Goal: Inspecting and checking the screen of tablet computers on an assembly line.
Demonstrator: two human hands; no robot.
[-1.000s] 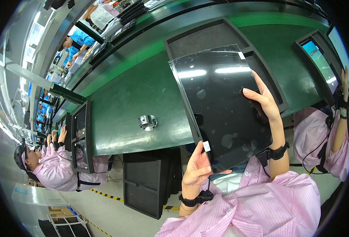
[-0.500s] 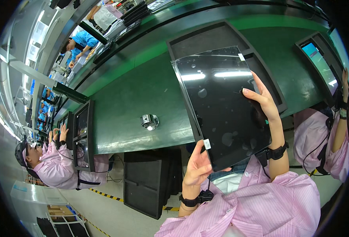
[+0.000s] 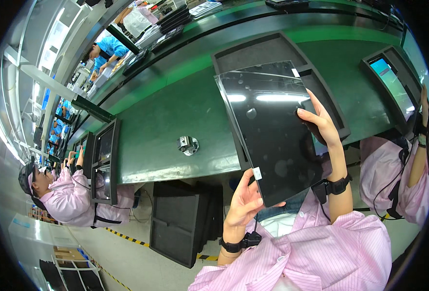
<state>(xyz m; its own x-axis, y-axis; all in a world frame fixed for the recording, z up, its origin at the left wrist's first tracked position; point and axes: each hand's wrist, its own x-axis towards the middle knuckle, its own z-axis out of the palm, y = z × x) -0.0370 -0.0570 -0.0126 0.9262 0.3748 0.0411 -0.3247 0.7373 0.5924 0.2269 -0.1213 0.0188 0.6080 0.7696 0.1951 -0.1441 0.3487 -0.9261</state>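
- Head view: the left hand [image 3: 243, 203] pinches the lower left corner of a glossy black display panel [image 3: 277, 136], thumb in front, beside a white tab [image 3: 257, 173].
- The right hand [image 3: 321, 123] grips the panel's right edge, its thumb on the dark face and the other fingers largely hidden behind.
- The panel is held tilted in front of the person, overlapping in view a black compartmented tray [image 3: 253, 52] on the green bench [image 3: 156, 121]; whether the two touch, I cannot tell.
- Clear film shows along the panel's top edge, and light streaks reflect across its face.
- A small metal fixture [image 3: 187, 145] stands on the bench, left of the panel.
- Black trays [image 3: 175, 218] lean below the bench's front edge.
- At far left, a co-worker in pink [image 3: 73, 201] sits beside another framed tray [image 3: 94, 167].
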